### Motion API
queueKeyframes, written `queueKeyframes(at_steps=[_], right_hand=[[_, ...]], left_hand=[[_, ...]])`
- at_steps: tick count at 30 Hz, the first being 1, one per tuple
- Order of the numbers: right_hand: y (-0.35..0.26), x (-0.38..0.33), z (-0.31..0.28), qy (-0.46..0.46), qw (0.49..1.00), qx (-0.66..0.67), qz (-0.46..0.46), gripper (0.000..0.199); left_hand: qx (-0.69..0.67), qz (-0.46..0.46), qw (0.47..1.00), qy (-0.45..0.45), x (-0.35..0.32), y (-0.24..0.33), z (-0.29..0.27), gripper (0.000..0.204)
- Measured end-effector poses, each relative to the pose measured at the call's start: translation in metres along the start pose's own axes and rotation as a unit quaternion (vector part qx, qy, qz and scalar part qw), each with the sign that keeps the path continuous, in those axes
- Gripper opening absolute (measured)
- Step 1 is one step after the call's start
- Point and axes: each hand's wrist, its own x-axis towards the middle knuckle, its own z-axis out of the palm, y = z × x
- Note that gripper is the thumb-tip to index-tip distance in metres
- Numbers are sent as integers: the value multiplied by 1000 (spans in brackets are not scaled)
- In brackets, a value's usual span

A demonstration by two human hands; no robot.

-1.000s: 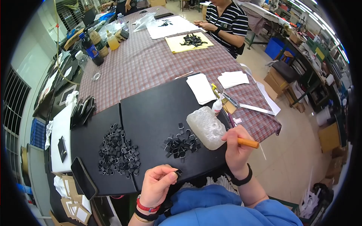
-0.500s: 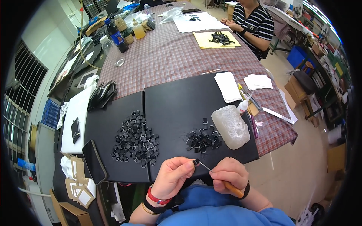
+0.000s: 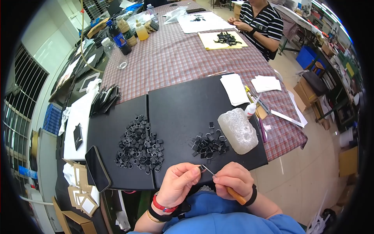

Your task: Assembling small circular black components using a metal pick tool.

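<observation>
My left hand [image 3: 177,183] pinches a small black plastic piece [image 3: 201,168] at the table's near edge. My right hand [image 3: 233,180] holds a thin metal tool with an orange handle [image 3: 236,195], its tip touching that piece. A large pile of black pieces [image 3: 139,145] lies on the left black mat [image 3: 105,128]. A smaller pile [image 3: 210,143] lies on the right black mat [image 3: 187,105], beside a translucent whitish lump [image 3: 237,130].
A black phone [image 3: 97,168] lies at the left mat's near corner. White paper sheets [image 3: 235,89], a small glue bottle [image 3: 251,111] and pens sit to the right. Bottles [image 3: 119,37] stand at the far left. A person in a striped shirt [image 3: 261,23] works across the checked table.
My right hand came off the whitish lump and drew in toward my left hand, bringing the tool tip onto the small piece. Both hands now meet at the near edge.
</observation>
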Motion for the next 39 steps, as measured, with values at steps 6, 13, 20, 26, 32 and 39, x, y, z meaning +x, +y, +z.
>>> queueKeyframes(at_steps=[6, 13, 20, 26, 32, 39], right_hand=[[1, 1, -7, 0, 1000, -12, -8, 9], [25, 2, -51, 219, 963, -134, 89, 7], [30, 14, -50, 187, 946, -179, 195, 19], [30, 16, -48, 168, 941, -214, 200, 22], [13, 13, -32, 135, 988, -76, 28, 11], [7, 3, -8, 3, 999, -25, -47, 17]], left_hand=[[1, 6, 1000, 2, 2, -3, -1, 20], [15, 1, 1000, 1, 3, -1, -2, 24], [22, -1, 1000, 4, 3, 0, 1, 22], [18, 5, 1000, 4, 3, 0, -1, 21], [6, -11, 1000, 4, 4, 0, -2, 20], [-25, -12, 1000, -3, 4, -2, -5, 18]])
